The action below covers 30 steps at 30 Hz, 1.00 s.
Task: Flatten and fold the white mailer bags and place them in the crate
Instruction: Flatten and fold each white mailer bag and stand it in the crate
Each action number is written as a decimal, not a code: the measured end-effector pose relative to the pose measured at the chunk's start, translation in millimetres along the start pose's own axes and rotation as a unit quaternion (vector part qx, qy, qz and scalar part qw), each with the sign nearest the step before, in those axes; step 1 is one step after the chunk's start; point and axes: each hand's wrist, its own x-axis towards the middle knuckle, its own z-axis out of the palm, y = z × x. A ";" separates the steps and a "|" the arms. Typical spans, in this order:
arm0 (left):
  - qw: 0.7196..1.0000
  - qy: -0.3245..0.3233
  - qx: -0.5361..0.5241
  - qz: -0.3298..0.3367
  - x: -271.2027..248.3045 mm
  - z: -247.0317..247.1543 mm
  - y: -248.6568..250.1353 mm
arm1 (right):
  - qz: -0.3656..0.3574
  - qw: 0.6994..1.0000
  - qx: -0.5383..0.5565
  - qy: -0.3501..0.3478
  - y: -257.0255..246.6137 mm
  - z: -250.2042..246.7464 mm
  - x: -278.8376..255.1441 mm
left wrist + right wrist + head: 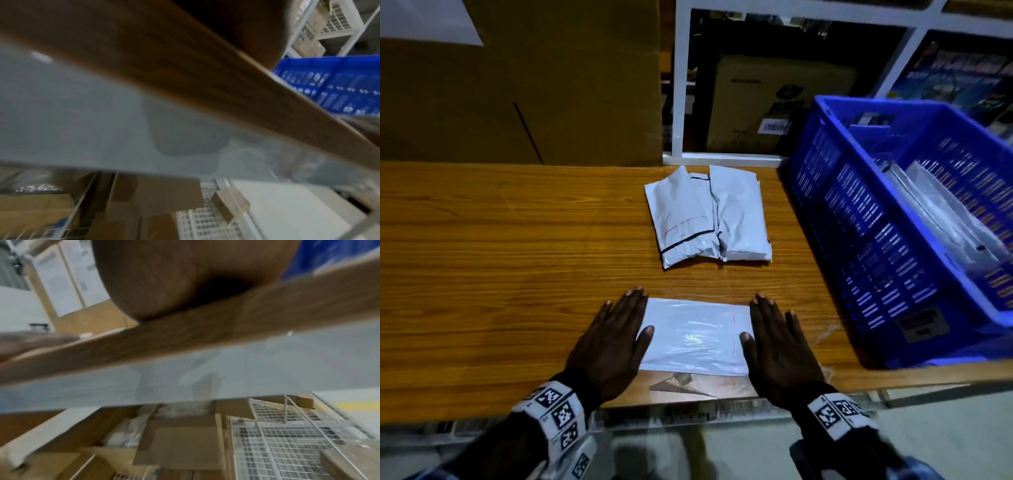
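Note:
A white mailer bag (695,337) lies flat near the front edge of the wooden table (500,257). My left hand (616,339) presses its left end with straight fingers, and my right hand (774,339) lies flat on its right end. Farther back sits a bundle of folded white mailer bags (707,219) with black-lined edges. The blue slatted crate (893,219) stands at the right and holds several white bags (945,212). Both wrist views are blurred and show only the table's edge (205,84) from below; the crate (339,84) shows in the left wrist view.
A large cardboard box (517,85) stands at the back left of the table. White shelving (683,85) with more boxes rises behind. Under the table are cardboard boxes (185,443) and wire racks (287,443).

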 end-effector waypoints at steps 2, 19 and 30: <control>1.000 0.011 0.001 -0.009 0.2 -2.4 1.9 | 0.007 1.000 -0.006 0.016 -2.2 -6.8 -0.9; 0.997 -0.015 0.038 0.069 14.9 3.4 47.6 | -0.049 0.997 0.051 0.004 -56.0 4.1 11.1; 0.998 0.020 -0.034 0.047 8.2 -12.7 34.8 | -0.011 0.999 0.037 0.021 -27.7 -17.4 5.5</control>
